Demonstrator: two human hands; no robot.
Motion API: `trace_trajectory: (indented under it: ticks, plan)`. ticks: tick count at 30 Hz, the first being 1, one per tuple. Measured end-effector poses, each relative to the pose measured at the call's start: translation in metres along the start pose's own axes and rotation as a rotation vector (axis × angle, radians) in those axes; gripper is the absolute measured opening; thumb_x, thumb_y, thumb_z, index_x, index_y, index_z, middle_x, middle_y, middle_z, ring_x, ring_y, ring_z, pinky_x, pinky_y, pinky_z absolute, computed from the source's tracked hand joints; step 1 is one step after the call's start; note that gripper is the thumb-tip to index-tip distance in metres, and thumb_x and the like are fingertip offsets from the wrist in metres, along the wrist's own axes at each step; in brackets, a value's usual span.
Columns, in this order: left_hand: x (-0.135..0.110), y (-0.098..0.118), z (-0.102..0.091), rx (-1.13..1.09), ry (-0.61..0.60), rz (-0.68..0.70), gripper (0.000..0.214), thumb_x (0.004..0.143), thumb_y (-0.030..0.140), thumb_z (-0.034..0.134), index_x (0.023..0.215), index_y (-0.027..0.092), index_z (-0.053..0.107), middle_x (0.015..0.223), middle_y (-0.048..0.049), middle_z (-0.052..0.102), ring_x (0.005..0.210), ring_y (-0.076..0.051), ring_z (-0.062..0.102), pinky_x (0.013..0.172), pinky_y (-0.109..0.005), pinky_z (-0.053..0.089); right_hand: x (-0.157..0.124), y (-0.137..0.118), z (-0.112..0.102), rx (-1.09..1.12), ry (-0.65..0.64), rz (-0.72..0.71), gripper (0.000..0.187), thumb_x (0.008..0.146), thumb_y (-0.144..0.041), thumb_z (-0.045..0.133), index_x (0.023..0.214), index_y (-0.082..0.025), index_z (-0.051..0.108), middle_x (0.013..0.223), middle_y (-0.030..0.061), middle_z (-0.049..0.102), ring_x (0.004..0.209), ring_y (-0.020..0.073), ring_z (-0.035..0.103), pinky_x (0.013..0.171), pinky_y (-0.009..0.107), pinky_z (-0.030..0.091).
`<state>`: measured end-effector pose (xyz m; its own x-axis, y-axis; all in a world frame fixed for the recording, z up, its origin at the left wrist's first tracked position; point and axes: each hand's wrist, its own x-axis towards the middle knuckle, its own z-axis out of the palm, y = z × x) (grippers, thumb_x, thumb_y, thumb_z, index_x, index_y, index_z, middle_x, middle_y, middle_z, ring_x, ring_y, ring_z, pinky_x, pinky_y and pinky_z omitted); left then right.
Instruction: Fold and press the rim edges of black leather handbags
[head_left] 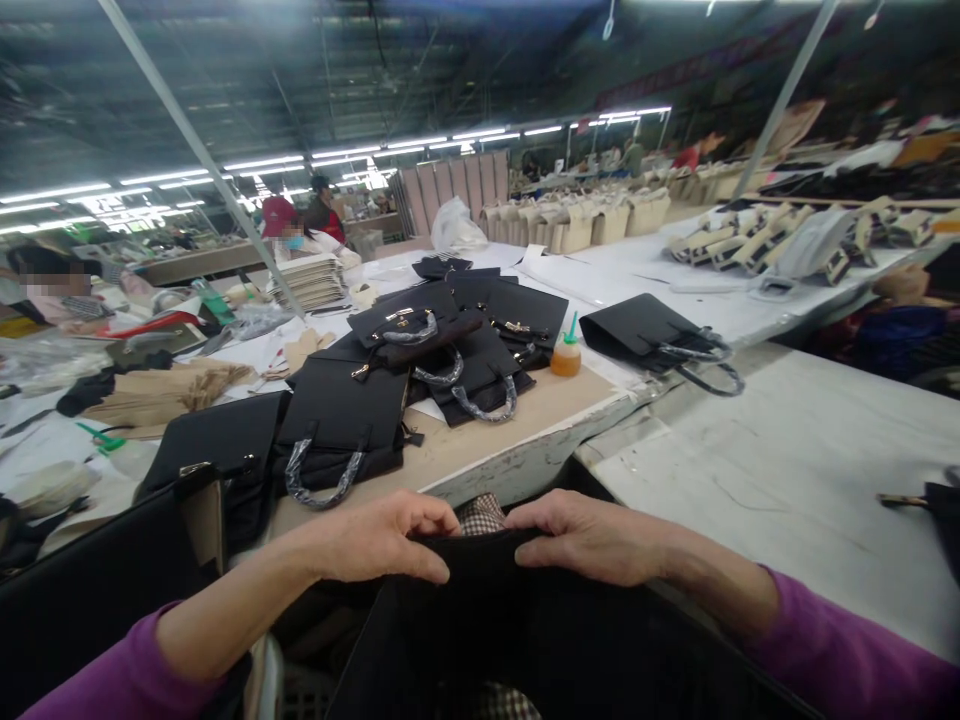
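Low in the head view, a black handbag (pixel 517 630) lies close to my body, its upper edge between my two hands. My left hand (pixel 382 535) pinches that edge on the left, thumb toward me and fingers curled behind. On the right, my right hand (pixel 589 535) grips the same edge in a similar pinch. The bag's lower part runs out of the picture and is too dark to make out. Just beyond the hands, several black handbags (pixel 345 410) with plastic-wrapped handles are heaped on the table.
A bottle of amber liquid (pixel 566 358) with a green nozzle stands beside the heap. Another black handbag (pixel 637 325) lies farther right. Beige bags (pixel 570 225) line the back of the table. A pale work surface (pixel 795 470) extends right. A person in a red cap (pixel 279 215) is at the left.
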<state>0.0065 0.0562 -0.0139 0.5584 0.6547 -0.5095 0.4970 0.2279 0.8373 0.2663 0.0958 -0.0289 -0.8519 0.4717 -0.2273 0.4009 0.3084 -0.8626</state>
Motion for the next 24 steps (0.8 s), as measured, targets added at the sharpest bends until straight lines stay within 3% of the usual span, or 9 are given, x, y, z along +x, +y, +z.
trace_trajectory:
  ticks: [3,6,10,13,24]
  plan:
    - [0.011,-0.008,0.006,0.012,0.051,0.002,0.022,0.076,0.023,0.067,0.096,0.017,0.059,0.079,0.0036,0.063,0.068,-0.012,0.054,0.061,-0.022,0.039,0.000,0.009,0.006,-0.123,0.115,0.003,0.021,0.089,-0.020,0.059,0.108,-0.018,0.070,0.100,0.0034,0.072,0.094,0.0206,0.064,0.085,0.029,0.047]
    - [0.015,-0.006,0.012,0.161,0.125,0.031,0.021,0.080,0.025,0.064,0.098,0.019,0.055,0.071,0.0070,0.056,0.063,-0.012,0.048,0.058,-0.023,0.035,0.001,0.013,0.012,-0.179,0.228,-0.059,0.026,0.091,-0.023,0.062,0.117,-0.020,0.064,0.109,0.0052,0.070,0.100,0.0208,0.064,0.090,0.031,0.047]
    - [0.012,0.003,0.018,0.312,0.288,0.096,0.024,0.079,0.022,0.065,0.098,0.021,0.051,0.082,0.0051,0.060,0.079,-0.016,0.054,0.069,-0.026,0.038,0.007,0.009,0.013,-0.295,0.293,-0.225,0.014,0.091,-0.022,0.064,0.104,-0.018,0.064,0.105,0.0050,0.067,0.095,0.0185,0.063,0.086,0.028,0.047]
    - [0.010,0.004,0.020,0.361,0.362,0.077,0.019,0.080,0.023,0.065,0.092,0.021,0.050,0.084,0.0040,0.059,0.081,-0.016,0.055,0.070,-0.027,0.037,0.016,0.008,0.013,-0.407,0.292,-0.240,0.008,0.091,-0.020,0.064,0.099,-0.017,0.064,0.100,0.0043,0.067,0.089,0.0172,0.063,0.080,0.026,0.048]
    - [0.011,-0.006,0.016,0.439,0.385,0.075,0.014,0.081,0.023,0.064,0.091,0.022,0.054,0.082,0.0049,0.060,0.074,-0.015,0.052,0.065,-0.026,0.034,0.031,0.016,0.022,-0.577,0.340,-0.263,0.008,0.084,-0.012,0.066,0.090,-0.017,0.064,0.091,0.0029,0.068,0.078,0.0165,0.064,0.068,0.024,0.045]
